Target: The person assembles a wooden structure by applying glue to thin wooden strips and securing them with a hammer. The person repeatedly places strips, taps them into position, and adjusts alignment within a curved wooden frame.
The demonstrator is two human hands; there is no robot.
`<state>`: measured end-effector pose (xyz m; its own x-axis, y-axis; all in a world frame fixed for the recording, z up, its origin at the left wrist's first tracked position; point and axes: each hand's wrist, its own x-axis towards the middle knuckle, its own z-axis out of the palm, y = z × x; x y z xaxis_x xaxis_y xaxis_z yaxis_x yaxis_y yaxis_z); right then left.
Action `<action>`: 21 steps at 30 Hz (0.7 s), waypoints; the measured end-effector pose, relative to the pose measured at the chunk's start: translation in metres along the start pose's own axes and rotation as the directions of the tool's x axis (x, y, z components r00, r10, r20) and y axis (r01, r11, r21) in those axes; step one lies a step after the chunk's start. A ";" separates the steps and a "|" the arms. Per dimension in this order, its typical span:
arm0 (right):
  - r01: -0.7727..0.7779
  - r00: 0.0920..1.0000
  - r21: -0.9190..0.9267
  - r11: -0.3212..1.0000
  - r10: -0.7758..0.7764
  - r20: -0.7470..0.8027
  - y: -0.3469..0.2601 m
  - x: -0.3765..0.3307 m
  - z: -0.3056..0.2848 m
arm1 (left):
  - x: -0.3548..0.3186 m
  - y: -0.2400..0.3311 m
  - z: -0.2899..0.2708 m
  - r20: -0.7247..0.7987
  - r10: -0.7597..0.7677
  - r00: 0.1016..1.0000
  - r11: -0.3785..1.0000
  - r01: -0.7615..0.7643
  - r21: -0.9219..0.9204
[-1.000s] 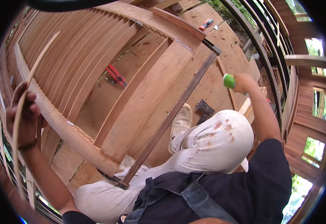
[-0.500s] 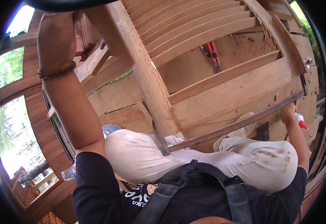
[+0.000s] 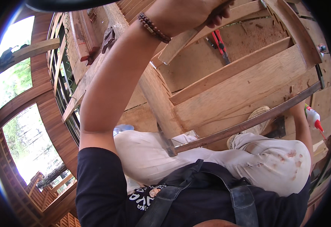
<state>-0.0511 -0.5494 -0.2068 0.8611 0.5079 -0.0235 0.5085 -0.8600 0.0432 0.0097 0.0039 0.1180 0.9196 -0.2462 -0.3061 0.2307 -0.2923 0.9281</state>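
Pale, bare timber fills the view: the left hand [image 3: 195, 13] is up at the top edge, fingers curled tight around a thin wooden slat [image 3: 180, 45] that slants down from the fist toward the curved wooden frame [image 3: 245, 90]. A beaded bracelet [image 3: 154, 27] sits on that wrist. The slat is light, flat and narrow, its lower end lying against the frame's upright plank. The right hand [image 3: 296, 108] is far over at the right, right by the long dark metal bar [image 3: 248, 123] that runs diagonally across the frame; its fingers are hidden, so whether it grips the bar cannot be told. Just beyond it stands a white glue bottle [image 3: 312, 118] with a red tip. Red-handled pliers [image 3: 220, 41] lie on the floor past the frame.

Against half a second ago, the left arm has swung further across the middle, the view has turned right, and the glue bottle shows more fully.
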 end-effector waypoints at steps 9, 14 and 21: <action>-0.091 0.831 -0.137 0.986 0.151 0.535 -0.003 0.023 -0.002 | 0.008 -0.046 0.010 0.162 -0.125 0.979 0.989 0.135 -0.053; -0.058 0.782 -0.258 0.964 0.204 0.588 0.009 0.025 0.026 | 0.008 -0.042 0.012 0.142 -0.213 0.967 0.977 0.211 0.026; -0.057 0.743 -0.331 0.942 0.262 0.617 0.020 0.023 0.044 | 0.010 -0.053 0.014 0.196 -0.193 0.962 0.981 0.195 0.008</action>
<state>-0.0215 -0.5569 -0.2501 0.7734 0.1219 -0.6220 0.4290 -0.8231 0.3721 0.0025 0.0044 0.0627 0.7776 -0.3611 -0.5148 0.4032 -0.3420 0.8488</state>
